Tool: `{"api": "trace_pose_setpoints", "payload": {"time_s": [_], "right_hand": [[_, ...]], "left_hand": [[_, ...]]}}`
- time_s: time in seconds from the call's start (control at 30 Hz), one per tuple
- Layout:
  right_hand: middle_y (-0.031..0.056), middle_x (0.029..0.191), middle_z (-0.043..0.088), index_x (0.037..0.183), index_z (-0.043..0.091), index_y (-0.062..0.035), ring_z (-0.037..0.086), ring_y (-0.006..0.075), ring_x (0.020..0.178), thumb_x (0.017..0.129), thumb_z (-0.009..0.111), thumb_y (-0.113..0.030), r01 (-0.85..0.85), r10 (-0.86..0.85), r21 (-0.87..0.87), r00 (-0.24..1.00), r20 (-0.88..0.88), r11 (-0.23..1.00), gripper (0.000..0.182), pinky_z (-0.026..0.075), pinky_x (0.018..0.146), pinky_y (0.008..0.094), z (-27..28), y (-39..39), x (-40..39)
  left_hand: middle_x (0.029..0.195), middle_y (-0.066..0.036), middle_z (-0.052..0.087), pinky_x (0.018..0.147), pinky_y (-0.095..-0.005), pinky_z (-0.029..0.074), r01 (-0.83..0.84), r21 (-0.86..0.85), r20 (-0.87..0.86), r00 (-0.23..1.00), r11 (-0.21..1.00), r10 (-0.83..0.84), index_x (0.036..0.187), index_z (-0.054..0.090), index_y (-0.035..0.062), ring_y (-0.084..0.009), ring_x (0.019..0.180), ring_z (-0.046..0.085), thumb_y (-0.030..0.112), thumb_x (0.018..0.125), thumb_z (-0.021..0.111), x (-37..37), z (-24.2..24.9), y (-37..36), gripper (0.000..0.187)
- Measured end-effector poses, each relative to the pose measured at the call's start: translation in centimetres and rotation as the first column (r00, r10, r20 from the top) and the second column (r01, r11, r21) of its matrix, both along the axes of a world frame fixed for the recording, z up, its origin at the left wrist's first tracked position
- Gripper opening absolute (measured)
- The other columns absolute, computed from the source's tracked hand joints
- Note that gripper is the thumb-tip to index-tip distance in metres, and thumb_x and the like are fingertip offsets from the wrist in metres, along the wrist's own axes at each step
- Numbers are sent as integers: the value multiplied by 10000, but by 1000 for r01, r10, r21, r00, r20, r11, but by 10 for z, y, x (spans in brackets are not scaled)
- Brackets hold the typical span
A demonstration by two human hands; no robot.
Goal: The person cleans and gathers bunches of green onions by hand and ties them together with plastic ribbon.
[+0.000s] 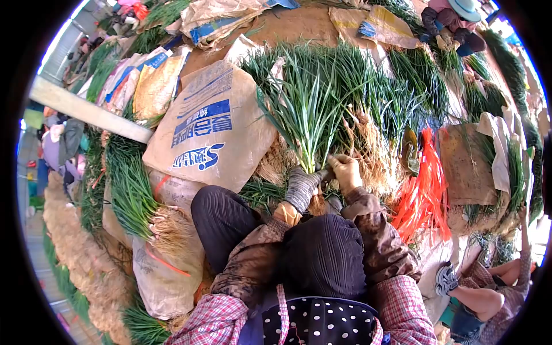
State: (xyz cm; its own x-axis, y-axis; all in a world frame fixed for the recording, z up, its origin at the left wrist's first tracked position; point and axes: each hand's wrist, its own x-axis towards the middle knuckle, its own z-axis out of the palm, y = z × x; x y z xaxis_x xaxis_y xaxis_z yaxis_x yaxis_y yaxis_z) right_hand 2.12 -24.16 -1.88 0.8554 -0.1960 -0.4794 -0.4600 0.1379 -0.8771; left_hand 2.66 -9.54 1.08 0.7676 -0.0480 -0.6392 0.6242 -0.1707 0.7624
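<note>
A bunch of green onions (311,123) stands upright in front of my knees, leaves fanned upward and pale stems low. My left hand (302,188), in a grey glove, is wrapped round the stems near the root end. Beside it, my right hand (347,172), in a tan glove, is closed with its fingertips against the same stems. Whether a stalk or a tie is pinched there is hidden. Just right of my right hand lies a heap of green onions with tan roots (371,152).
A printed woven sack (210,126) lies left of the bunch. Red plastic strips (424,192) hang at the right. A tied bundle of green onions (135,187) rests on a sack at the left. Other people sit at the upper right (454,26) and lower right (483,302). A pale pole (92,109) juts in.
</note>
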Motion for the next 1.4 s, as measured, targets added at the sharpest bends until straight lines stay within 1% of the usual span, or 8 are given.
{"api": "trace_pose_setpoints", "payload": {"time_s": [0.07,0.17,0.4,0.63,0.77,1.0,1.23,1.4], "right_hand": [[148,918,683,974,657,-14,659,202,723,871,583,-73,-370,422,-696,901,-105,616,140,564,696,307,11,0,-7],[117,865,673,1117,595,-60,618,159,621,867,649,-297,-764,531,-644,566,-630,49,348,546,562,282,22,7,-5],[56,662,602,1040,570,-91,541,139,505,897,565,-433,-414,157,-892,883,-442,-179,371,469,455,322,-16,-61,108],[24,521,569,710,599,-128,491,142,380,880,630,-277,37,469,-893,841,270,448,228,425,382,300,32,-14,-14],[90,737,678,877,650,-42,607,148,551,896,624,-298,-423,670,-707,737,96,567,258,535,499,320,55,-8,-56],[88,789,640,1016,647,-34,584,167,795,884,657,-234,-341,442,-386,871,213,857,240,486,694,304,27,-16,5],[64,800,651,973,632,-143,616,170,685,897,583,-175,-143,-17,-913,987,-162,382,96,521,599,308,53,-57,73],[64,818,658,1013,648,-163,633,177,679,926,535,-304,-322,251,-947,916,-313,-2,200,507,624,314,60,-79,103]], "left_hand": [[659,-57,633,437,-265,445,-108,-51,35,993,993,110,848,651,15,-112,493,544,151,723,797,-3,20,2,236],[704,-63,653,454,-265,483,-220,-273,77,965,937,249,911,636,-2,-139,529,598,48,786,722,1,9,5,160],[573,-76,596,393,-287,478,-114,-413,-68,993,903,95,909,643,-8,-170,402,555,137,797,733,-2,9,9,204],[698,-50,657,376,-225,405,-114,-461,-62,993,880,96,913,676,23,-110,431,527,163,803,731,2,4,13,186],[639,-19,649,376,-202,311,-74,-461,-82,996,884,40,797,685,53,-63,394,437,232,791,752,-2,-7,11,191],[590,-74,620,356,-265,388,-23,-279,-118,993,960,-11,809,583,0,-131,405,521,135,671,836,0,-2,5,319],[812,-73,658,561,-317,547,-104,-789,70,964,606,257,1006,605,32,-193,677,651,77,834,688,1,30,-3,196],[822,-55,655,476,-277,507,-71,-739,74,980,670,185,1104,627,59,-150,596,614,113,822,708,5,15,-1,298]]}}
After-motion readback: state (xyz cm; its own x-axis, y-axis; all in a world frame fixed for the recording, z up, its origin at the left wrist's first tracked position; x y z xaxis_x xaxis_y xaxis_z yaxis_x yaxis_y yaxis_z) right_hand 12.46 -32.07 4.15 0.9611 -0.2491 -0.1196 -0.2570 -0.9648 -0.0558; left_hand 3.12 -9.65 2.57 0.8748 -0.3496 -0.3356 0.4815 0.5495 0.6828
